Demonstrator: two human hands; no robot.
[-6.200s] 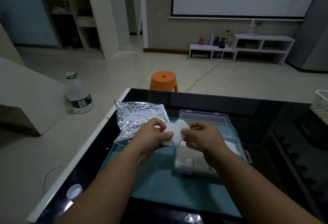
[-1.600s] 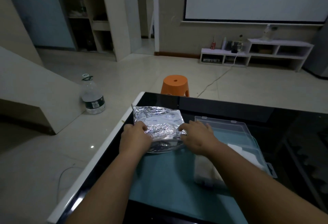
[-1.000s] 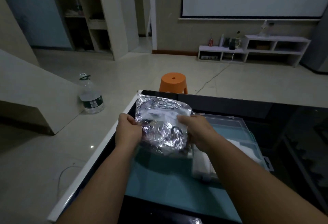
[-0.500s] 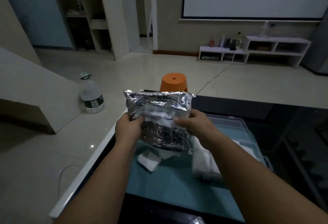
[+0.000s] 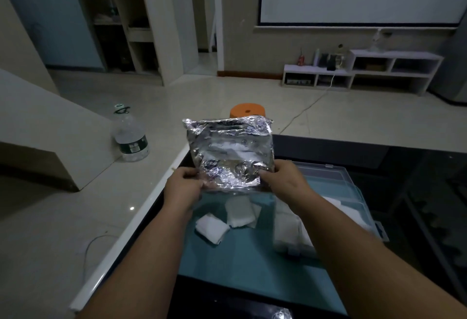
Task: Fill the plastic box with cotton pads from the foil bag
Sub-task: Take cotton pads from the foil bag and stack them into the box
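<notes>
Both hands, left hand [image 5: 182,187] and right hand [image 5: 284,182], grip the crinkled silver foil bag [image 5: 231,153] with curled fingers above white square cotton pads [image 5: 228,217] on the teal mat [image 5: 252,263].

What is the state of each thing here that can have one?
foil bag: held up by its lower corners.
left hand: pinches the bag's left corner.
right hand: pinches the right corner.
cotton pads: loose on the teal mat, outside the box.
plastic box: open, lid back, pads inside.
water bottle: upright on the floor.
</notes>
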